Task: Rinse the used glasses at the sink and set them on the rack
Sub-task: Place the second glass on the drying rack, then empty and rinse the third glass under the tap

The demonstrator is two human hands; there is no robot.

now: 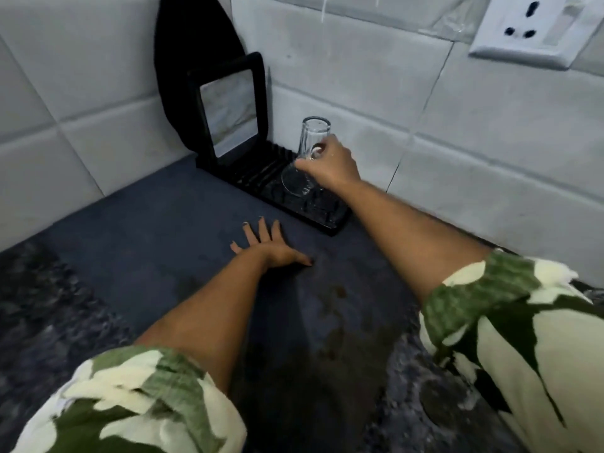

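A dark counter [147,230] meets grey wall tiles. My right hand [330,165] grips an inverted glass [309,138] over the black rack [261,178]; left hand [268,246] lies flat, fingers spread, before the rack. I'd lower the glass rim-down, level, between the rack's ribs.

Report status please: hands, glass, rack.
Right hand grips inverted glass over rack. Left hand flat on counter. Black tray occupies rack's far end.

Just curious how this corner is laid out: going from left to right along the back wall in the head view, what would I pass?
Black board → framed mirror → glass held upside down by the right hand over the rack → wall socket.
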